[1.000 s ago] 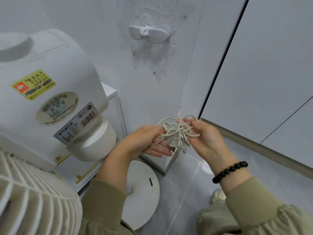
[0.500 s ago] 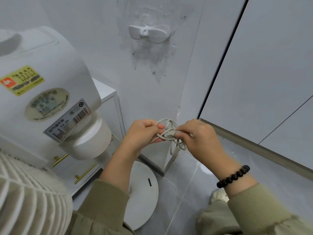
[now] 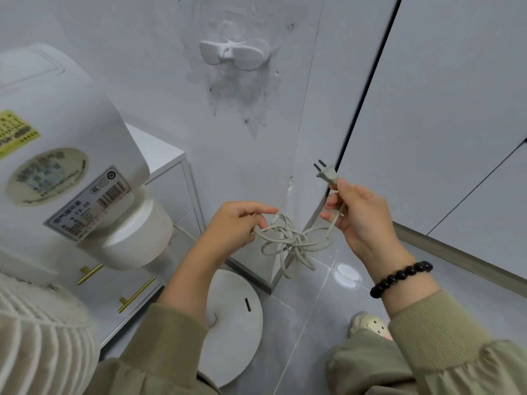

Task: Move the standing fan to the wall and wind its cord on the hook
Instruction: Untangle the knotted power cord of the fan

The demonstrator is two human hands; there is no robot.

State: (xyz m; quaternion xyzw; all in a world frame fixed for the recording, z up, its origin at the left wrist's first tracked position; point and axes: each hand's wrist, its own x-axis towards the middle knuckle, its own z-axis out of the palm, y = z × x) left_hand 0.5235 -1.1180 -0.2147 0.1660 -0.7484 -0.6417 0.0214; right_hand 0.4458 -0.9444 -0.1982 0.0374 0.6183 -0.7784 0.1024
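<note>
The white standing fan (image 3: 62, 166) fills the left side, its motor housing close to me and its round base (image 3: 236, 323) on the floor by the wall. A white double-armed hook (image 3: 233, 54) is fixed high on the grey wall. The grey cord (image 3: 288, 238) hangs in a loose tangle between my hands. My left hand (image 3: 236, 226) pinches one strand of it. My right hand (image 3: 359, 215) grips the cord just below the plug (image 3: 326, 173), whose two prongs point up and to the left.
A white drawer cabinet (image 3: 168, 172) with brass handles stands behind the fan against the wall. White panels with dark seams run along the right. My shoe (image 3: 368, 326) rests on the grey tiled floor.
The cord was a tight bundle held by both hands together. My hands have moved apart, the bundle has loosened, and my right hand has drawn the plug end out and up.
</note>
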